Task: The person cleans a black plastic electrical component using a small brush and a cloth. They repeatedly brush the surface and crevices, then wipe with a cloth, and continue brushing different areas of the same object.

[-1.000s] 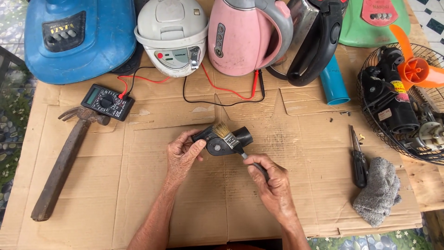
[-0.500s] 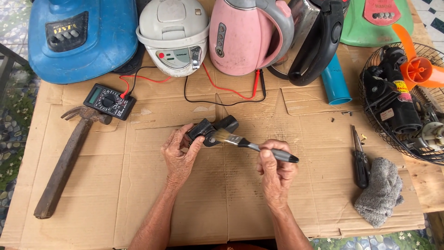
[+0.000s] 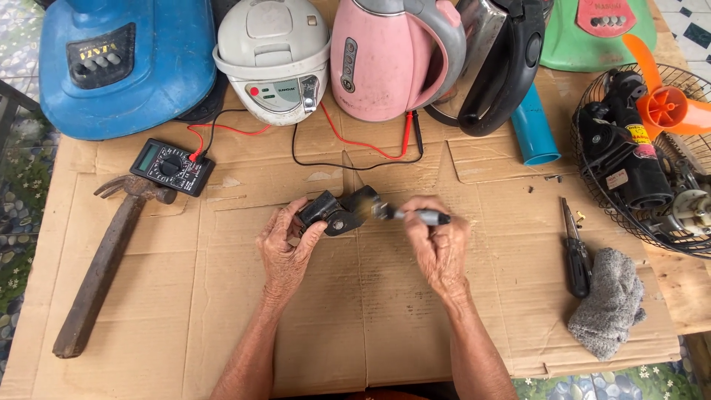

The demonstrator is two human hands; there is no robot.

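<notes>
Cardboard sheet [image 3: 222,296] as bench. Left hand [image 3: 285,248] fingers curled around small black part [image 3: 337,211], below pink kettle [image 3: 385,59]; right hand [image 3: 437,244] pinches brush [image 3: 411,215], bristles touching part.

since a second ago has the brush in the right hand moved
Yes. The brush in the right hand has swung up from pointing toward the person to lying level, handle out toward the screwdriver, judged against the fold lines of the cardboard.

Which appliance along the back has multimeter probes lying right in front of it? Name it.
The pink kettle: the probes' red and black tips lie at its base, unlike the white pot and the blue appliance beside it.
</notes>
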